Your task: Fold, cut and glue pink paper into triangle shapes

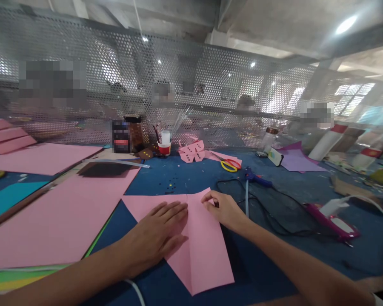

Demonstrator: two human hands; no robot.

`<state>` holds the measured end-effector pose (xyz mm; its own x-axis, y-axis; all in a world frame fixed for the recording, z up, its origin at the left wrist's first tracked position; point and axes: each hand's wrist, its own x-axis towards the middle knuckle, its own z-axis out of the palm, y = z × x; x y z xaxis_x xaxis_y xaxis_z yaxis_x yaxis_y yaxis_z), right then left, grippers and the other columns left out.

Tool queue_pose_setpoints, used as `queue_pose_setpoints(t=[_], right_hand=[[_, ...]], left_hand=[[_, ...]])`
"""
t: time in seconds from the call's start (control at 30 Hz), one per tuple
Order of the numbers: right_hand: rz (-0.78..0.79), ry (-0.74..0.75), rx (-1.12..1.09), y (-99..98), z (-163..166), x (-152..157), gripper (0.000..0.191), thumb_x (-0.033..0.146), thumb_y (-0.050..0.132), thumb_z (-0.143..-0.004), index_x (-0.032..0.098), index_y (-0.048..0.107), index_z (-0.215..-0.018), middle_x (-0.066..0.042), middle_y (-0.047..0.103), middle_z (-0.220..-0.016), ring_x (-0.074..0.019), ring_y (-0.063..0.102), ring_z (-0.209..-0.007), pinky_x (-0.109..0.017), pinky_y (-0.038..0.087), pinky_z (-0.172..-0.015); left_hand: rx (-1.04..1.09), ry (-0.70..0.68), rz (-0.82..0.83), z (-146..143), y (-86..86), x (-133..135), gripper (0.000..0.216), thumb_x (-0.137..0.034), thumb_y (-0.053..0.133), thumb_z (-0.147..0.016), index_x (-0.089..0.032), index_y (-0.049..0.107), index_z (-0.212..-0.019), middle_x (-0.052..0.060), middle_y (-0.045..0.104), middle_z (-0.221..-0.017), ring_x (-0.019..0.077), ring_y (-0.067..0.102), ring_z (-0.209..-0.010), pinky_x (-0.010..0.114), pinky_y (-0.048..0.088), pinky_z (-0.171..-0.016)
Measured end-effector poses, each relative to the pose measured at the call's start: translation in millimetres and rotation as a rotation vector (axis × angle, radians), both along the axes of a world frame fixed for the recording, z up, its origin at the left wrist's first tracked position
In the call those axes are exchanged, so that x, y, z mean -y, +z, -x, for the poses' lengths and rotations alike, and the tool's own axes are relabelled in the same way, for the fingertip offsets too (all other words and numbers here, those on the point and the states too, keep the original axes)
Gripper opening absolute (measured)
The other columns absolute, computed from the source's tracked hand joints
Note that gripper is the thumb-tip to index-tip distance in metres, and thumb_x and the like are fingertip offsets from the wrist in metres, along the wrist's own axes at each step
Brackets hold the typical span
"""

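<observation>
A folded pink paper sheet [201, 250] lies on the blue table [274, 263] in front of me, with a centre crease running toward its top edge. My left hand [153, 236] rests flat on the paper's left half, fingers stretched out and pressing it down. My right hand [225, 209] sits at the paper's upper right edge, fingertips curled and pinching the folded corner near the crease.
Large pink sheets [57, 216] cover the table at left, above green and yellow ones [19, 278]. Yellow-handled scissors [229, 165], a blue glue gun [258, 178] with black cable, a pink glue gun [333, 219], a folded pink butterfly [191, 151], jars and a perforated metal screen [210, 85] stand behind.
</observation>
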<state>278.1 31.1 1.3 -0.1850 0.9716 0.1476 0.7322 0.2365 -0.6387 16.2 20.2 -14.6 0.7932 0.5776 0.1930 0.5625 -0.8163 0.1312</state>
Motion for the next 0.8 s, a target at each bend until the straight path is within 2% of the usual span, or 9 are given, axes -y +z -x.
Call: queue_pose_setpoints(t=[0.6,0.8], right_hand=[[0.002,0.044,0.002,-4.4,-0.3,2.0,0.023,0.012,0.054,-0.081,0.022,0.072,-0.091,0.004,0.06,-0.064,-0.0112,0.051,-0.057,-0.024,0.031,-0.056],[-0.004,0.055,0.002,-4.6,-1.1,1.7,0.023,0.012,0.054,-0.081,0.022,0.072,-0.091,0.003,0.064,-0.069,-0.0121,0.054,-0.062,-0.024,0.034,-0.058]], left_hand=[[0.015,0.002,0.004,-0.2,-0.4,0.6,0.056,-0.05,0.041,-0.103,-0.024,0.038,-0.152,0.007,0.039,-0.159,0.0261,0.036,-0.146,0.047,0.026,-0.122],[0.017,0.009,0.015,0.1,-0.3,1.4,0.057,-0.05,0.04,-0.103,-0.025,0.036,-0.153,0.006,0.039,-0.16,0.026,0.036,-0.146,0.047,0.026,-0.122]])
